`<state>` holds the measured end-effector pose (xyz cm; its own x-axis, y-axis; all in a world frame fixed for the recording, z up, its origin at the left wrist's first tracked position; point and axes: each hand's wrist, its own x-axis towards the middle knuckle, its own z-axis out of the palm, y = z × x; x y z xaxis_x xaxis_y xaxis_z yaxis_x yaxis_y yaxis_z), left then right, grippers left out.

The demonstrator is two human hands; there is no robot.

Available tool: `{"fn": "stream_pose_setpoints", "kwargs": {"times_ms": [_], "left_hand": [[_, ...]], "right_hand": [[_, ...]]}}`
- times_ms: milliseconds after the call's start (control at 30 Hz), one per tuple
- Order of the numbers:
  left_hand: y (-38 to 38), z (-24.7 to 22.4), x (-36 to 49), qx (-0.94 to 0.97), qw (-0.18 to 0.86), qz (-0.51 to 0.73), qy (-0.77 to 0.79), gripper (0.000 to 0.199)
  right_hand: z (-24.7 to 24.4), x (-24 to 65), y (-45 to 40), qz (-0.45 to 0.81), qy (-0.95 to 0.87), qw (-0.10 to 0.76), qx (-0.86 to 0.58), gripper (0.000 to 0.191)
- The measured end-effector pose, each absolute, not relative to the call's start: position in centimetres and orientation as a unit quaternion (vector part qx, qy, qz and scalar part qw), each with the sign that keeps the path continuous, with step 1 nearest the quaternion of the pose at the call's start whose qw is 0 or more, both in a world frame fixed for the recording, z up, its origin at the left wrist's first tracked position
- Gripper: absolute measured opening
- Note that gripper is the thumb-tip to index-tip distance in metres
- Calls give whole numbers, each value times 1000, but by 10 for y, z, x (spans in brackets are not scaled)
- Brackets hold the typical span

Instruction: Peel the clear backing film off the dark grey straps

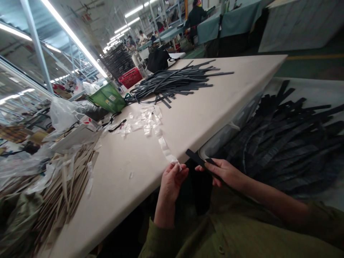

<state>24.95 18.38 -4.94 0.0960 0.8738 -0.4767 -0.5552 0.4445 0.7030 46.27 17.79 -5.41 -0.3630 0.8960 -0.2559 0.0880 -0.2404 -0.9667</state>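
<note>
My left hand (172,179) pinches the end of a white label strip (165,148) at the table's near edge. That strip runs back to a loose heap of white labels (142,120) on the table (129,154). To the right, my right hand (221,171) is closed around a dark flat strap (197,157), whose end points up and left over the table edge. The two hands are apart, with a small gap between the label strip and the strap.
Dark straps (174,80) lie piled on the far part of the table. A bin (215,145) full of dark straps stands at the right. Beige strips (67,179), plastic bags and a green basket (107,98) are at the left. A person (196,18) stands far back.
</note>
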Motion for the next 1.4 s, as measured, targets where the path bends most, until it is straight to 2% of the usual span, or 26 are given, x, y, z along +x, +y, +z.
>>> {"fn": "stream_pose_setpoints", "kwargs": {"times_ms": [100, 200, 433, 567, 667, 800, 933, 1067, 1200, 1400], "left_hand": [[172, -54, 254, 210, 732, 459, 458, 39], [162, -59, 258, 245, 721, 445, 471, 39], [150, -73, 261, 257, 703, 462, 475, 41], [151, -80, 263, 245, 703, 461, 484, 40], [153, -80, 264, 257, 704, 440, 494, 39], [162, -74, 261, 197, 706, 475, 486, 41], [173, -67, 256, 88, 698, 545, 455, 39], [179, -64, 259, 31, 695, 569, 439, 27], [176, -63, 269, 30, 701, 564, 436, 17], [172, -62, 275, 42, 699, 564, 437, 18]], "right_hand": [[-53, 453, 204, 713, -504, 288, -392, 62], [-52, 437, 226, 726, -534, 242, -360, 60], [-42, 404, 239, 611, -664, 242, -355, 40], [-33, 396, 233, 500, -735, 259, -378, 29], [-20, 401, 229, 445, -753, 275, -398, 27], [-7, 426, 215, 431, -736, 291, -433, 36], [-15, 457, 184, 391, -736, 262, -486, 35], [-33, 471, 153, 329, -757, 210, -524, 29], [-45, 468, 144, 302, -762, 188, -542, 23], [-50, 460, 145, 266, -780, 171, -540, 17]]}}
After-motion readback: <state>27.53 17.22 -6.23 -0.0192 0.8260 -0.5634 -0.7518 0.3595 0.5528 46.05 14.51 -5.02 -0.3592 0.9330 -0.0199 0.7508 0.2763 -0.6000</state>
